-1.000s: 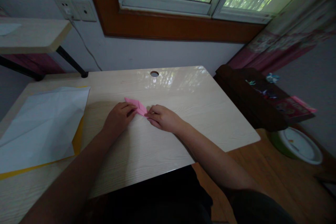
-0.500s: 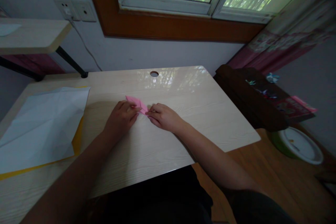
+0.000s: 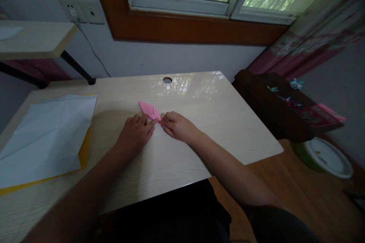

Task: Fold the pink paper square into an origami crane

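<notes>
A piece of folded pink paper, narrow and pointed at its far left end, lies slanted on the light wooden desk. Creases run across its upper face. My right hand pinches its near right end between thumb and fingers. From the left, my left hand bears on the same end, its index finger stretched to the tip and its thumb just below, with the other fingers curled at the paper's near edge. The fingertips of both hands almost meet there and hide that end.
A large white sheet over a yellow sheet covers the desk's left side. A raised shelf stands at the back left. There is a round cable hole near the back edge. Right of the desk are a dark cabinet and a white-lidded bin.
My left hand has slid right along the paper to its near right end, baring more of the paper's left part. My right hand has stayed almost still.
</notes>
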